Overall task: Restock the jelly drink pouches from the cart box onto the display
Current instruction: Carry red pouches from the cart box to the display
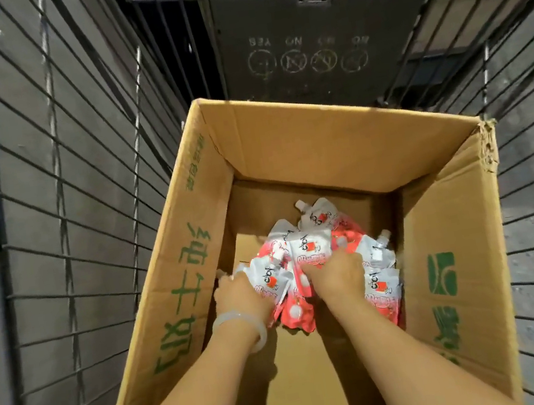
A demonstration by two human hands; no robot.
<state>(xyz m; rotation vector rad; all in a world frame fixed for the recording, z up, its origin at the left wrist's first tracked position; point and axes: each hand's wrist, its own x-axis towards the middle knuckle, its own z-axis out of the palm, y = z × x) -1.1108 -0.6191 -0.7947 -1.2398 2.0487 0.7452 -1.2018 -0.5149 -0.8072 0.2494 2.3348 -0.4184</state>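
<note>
head view: the jelly drink pouches [315,254] are small soft packs, white at the top and red-pink toward the bottom, each with a white screw spout and a red logo with dark lettering. they lie in a loose heap on the floor of an open cardboard box [329,144] printed with green characters, and the box stands inside a wire cart [73,168].

the left hand [243,296], with a pale bangle [242,325] on its wrist, reaches down into the heap; its fingers curl around the near-left pouches, which bunch up just ahead of and under the fingertips. the right hand [337,275] is beside it, fingers curled down and gripping pouches in the middle of the pile. one pouch hangs between the two hands, touching both. more pouches fan out beyond the fingertips toward the far wall of the box, and a few lie just to the right of the right hand's fingers, against the box's right wall. a dark panel [314,39] with circled marks hangs on the cart's far end.
</note>
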